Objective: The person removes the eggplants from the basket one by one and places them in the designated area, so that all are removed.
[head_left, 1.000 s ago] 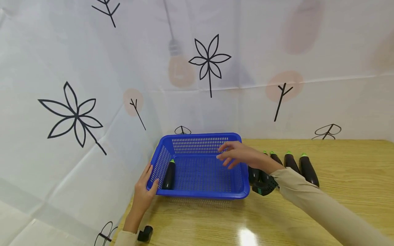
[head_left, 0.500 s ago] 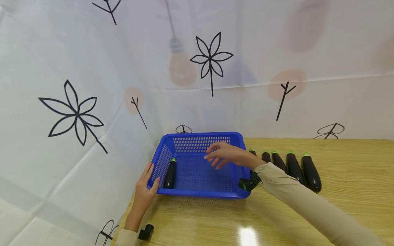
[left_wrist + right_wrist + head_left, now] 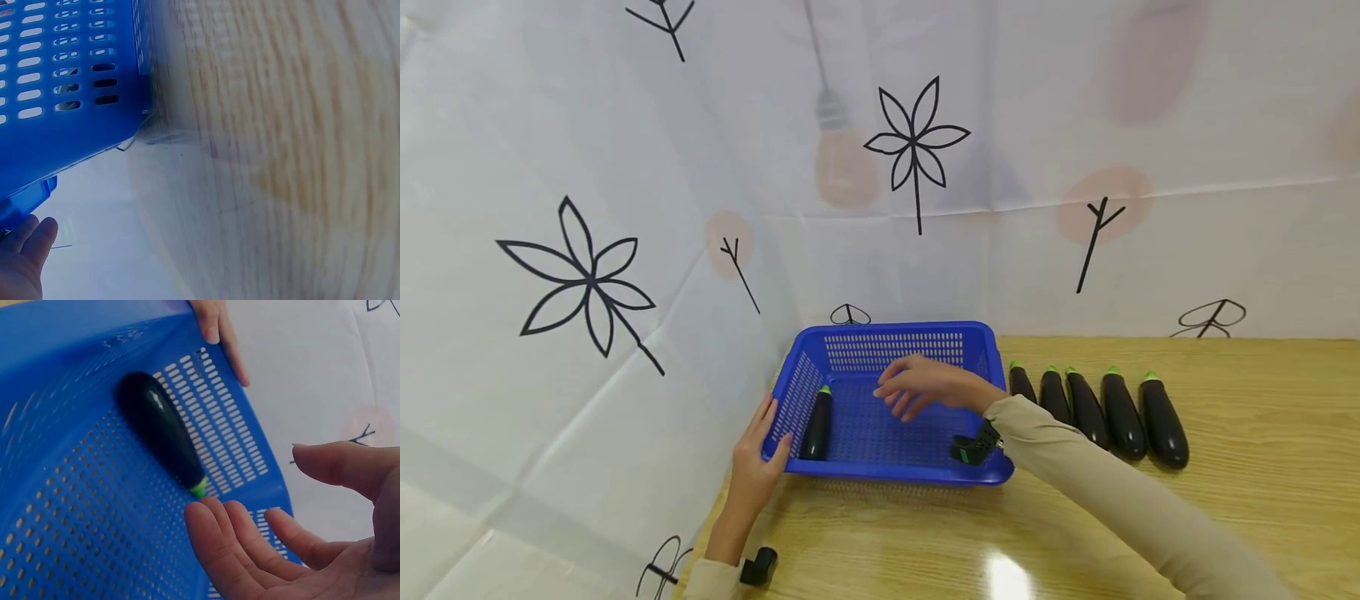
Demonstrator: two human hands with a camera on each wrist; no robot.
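Note:
A blue plastic basket (image 3: 895, 474) with slotted walls stands on the wooden table, and one dark eggplant (image 3: 817, 425) with a green stem end lies inside along its left wall. My left hand (image 3: 757, 460) holds the basket's front left corner, thumb over the rim and fingers along the outer side. Above the basket floor hovers my right hand (image 3: 931, 386), holding nothing, its fingers loosely bent. In the right wrist view the right hand's fingertips (image 3: 203, 519) appear near the stem of the eggplant (image 3: 159, 431); whether they touch is hard to tell there.
Several more eggplants (image 3: 1163, 423) lie in a row on the table, right of the basket, partly behind the right sleeve (image 3: 1105, 471). A white patterned cloth (image 3: 1000, 275) hangs behind and to the left of the table (image 3: 865, 542).
My right hand has moved left over the basket, away from the row of eggplants, more of which now shows. The left hand keeps its place on the basket corner.

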